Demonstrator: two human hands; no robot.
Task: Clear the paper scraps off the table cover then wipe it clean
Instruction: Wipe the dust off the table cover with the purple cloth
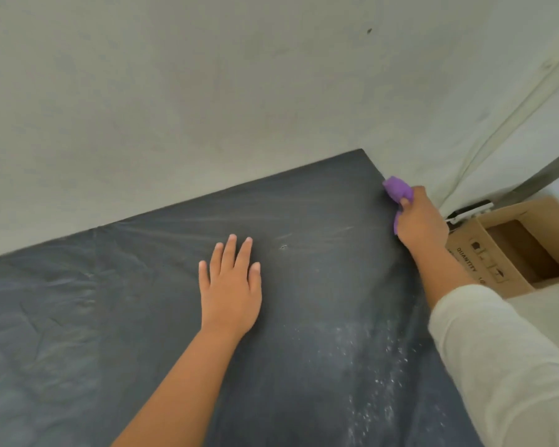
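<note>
A dark grey plastic table cover (126, 301) fills the lower part of the view, wrinkled on its left side. My left hand (231, 290) lies flat on it near the middle, fingers spread, holding nothing. My right hand (420, 221) is at the cover's far right edge, close to its back corner, shut on a bunched purple cloth (399, 188) that presses on the cover. White dust and fine specks (375, 375) are scattered over the cover near its right front. One tiny pale speck (283, 247) sits right of my left fingers.
An open brown cardboard box (510, 250) stands on the floor just beyond the cover's right edge, below my right wrist. A pale wall (207, 91) runs along the cover's back edge. A light curtain or panel (513, 124) hangs at the right.
</note>
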